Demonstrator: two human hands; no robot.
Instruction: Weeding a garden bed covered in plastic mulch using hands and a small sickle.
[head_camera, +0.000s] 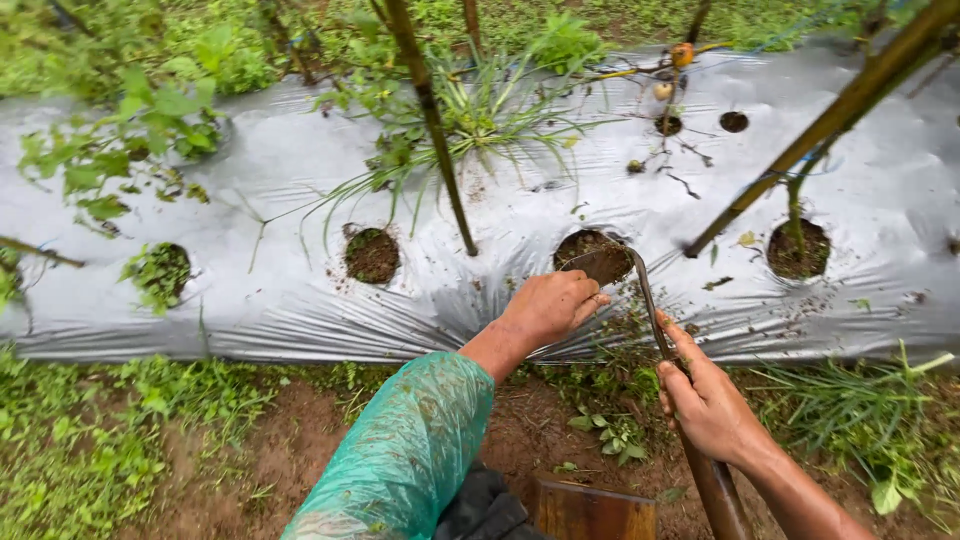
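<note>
You have no packages, labels, signs or screens in front of you here.

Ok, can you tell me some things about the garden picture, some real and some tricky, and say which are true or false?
1. The right hand holds a tool handle. True.
2. The left hand is by a soil hole in the silver plastic sheet. True.
3. The left sleeve is red. False: it is green.
4. The plastic sheet has no holes. False: several round holes show soil.
5. A cane stands in the bed. True.
</note>
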